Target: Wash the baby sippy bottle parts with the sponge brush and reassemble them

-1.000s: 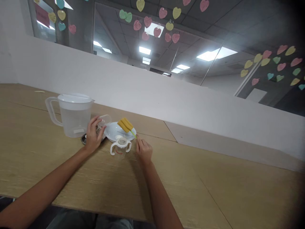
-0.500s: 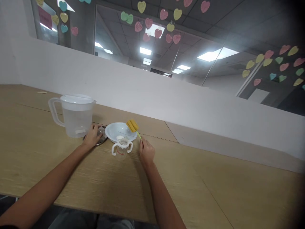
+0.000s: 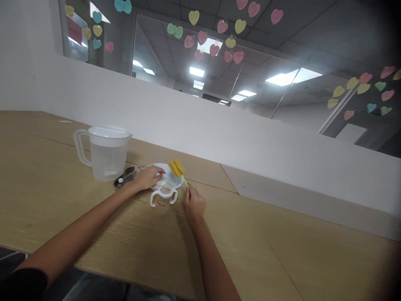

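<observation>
My right hand [image 3: 194, 202] is closed around the thin green handle of a bottle brush with a yellow sponge head [image 3: 177, 168], held up at the right rim of a white bowl [image 3: 171, 179]. Over the bowl's left side is my left hand [image 3: 149, 177], fingers stretched out and nothing visible in them. In front of the bowl a clear baby bottle [image 3: 163, 200] stands upright without a top, with two white side handles and red print. A small white piece [image 3: 161, 183] shows near the bowl's front, partly behind the bottle.
Left of the bowl lies a dark metal tray [image 3: 123, 179] with small parts on it, partly hidden by my left hand. A translucent lidded pitcher [image 3: 109, 156] stands behind the tray. A white wall [image 3: 194, 129] rises behind the wooden table [image 3: 131, 246].
My left hand has moved right, from the tray to over the bowl, uncovering part of the tray. My right hand still holds the brush upright; the view has shifted slightly.
</observation>
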{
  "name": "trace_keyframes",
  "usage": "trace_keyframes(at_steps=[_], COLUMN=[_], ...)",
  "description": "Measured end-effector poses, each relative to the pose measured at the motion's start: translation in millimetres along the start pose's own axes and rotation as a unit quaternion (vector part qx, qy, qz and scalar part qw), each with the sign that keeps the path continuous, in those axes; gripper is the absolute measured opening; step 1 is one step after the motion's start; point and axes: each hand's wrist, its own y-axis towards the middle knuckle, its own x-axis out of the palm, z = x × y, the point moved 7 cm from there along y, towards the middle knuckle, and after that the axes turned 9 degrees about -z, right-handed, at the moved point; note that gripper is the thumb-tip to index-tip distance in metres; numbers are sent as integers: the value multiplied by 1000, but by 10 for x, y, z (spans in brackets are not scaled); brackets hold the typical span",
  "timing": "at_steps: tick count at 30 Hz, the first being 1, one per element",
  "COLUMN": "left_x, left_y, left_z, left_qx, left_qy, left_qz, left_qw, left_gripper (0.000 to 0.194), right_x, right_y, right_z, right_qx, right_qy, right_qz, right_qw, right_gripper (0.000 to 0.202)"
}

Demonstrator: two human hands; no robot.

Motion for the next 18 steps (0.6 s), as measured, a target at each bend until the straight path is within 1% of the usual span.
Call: trace_keyframes(at_steps=[1,2,4,7,10,12,15,18], left_x=[146,232,368,506,593,619,564,376], left_y=[122,228,409,578,637,645,636,580], left_z=[108,190,267,240,163,127,115,160], left_qx=[20,33,38,18,-7,-16,-15,8], left_qy=[-8,-13,-13,6,27,34,28,3], left_qz=[-92,-133,-176,-191,-197,-200,-189,-149], left_qw=[996,990,984,981,980,979,982,989], left_gripper=[30,27,23,21,17,12,6,13], right_x=[2,1,-3,-3,13,19,12,1], right_y=[-1,-2,-3,-1,4,6,7,10], right_z=[1,5,19,33,33,40,73,98], right_qx=[-3,-3,2,11,14,17,31,43], right_qy=[0,-1,-4,-5,-3,-3,-2,2], right_qz=[2,4,9,10,4,6,17,24], right_qw=[1000,1000,1000,1000,1000,1000,999,999], right_gripper=[38,38,37,35,34,33,33,33])
